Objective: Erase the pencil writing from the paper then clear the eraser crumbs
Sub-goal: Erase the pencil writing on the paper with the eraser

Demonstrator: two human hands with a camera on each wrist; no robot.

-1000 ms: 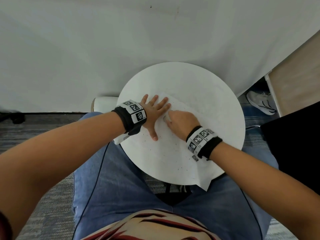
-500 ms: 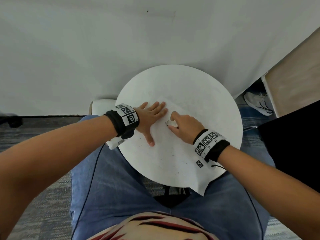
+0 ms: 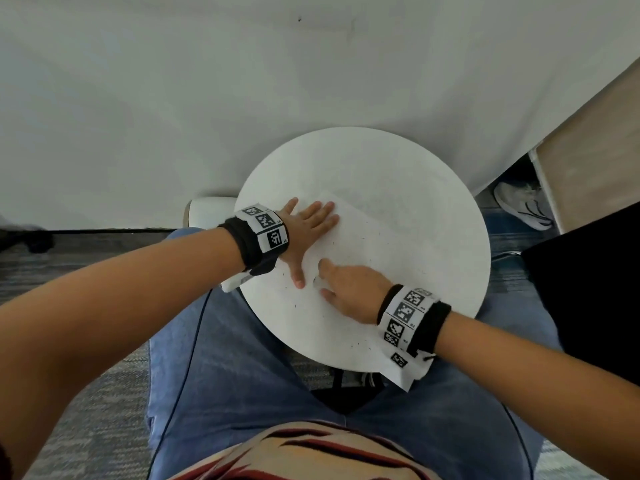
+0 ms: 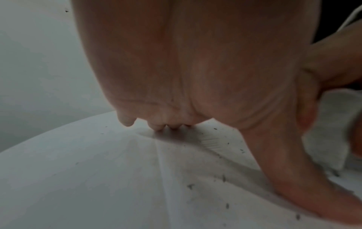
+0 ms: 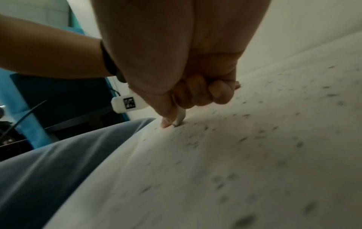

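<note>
A white sheet of paper [image 3: 360, 258] lies across the round white table [image 3: 415, 188], one corner hanging over the near edge. My left hand [image 3: 308, 230] lies flat on the paper's left part, fingers spread and thumb [image 4: 290, 178] stretched out. My right hand [image 3: 346, 285] grips a small white eraser [image 5: 179, 117] between thumb and curled fingers and presses its tip on the paper beside the left thumb. In the head view only a sliver of the eraser [image 3: 316, 280] shows. Dark eraser crumbs [image 5: 245, 139] are scattered over the paper [image 4: 195, 186].
My legs in blue jeans [image 3: 242, 375] sit under the table's near edge. A white wall [image 3: 242, 81] stands just behind the table. A white shoe [image 3: 519, 206] and a wooden panel [image 3: 595, 161] are at the right, with a black object [image 3: 588, 289] nearby.
My right hand with the eraser has slid down and toward me along the paper, from beside the left fingertips to beside the left thumb. The left hand has stayed flat on the paper.
</note>
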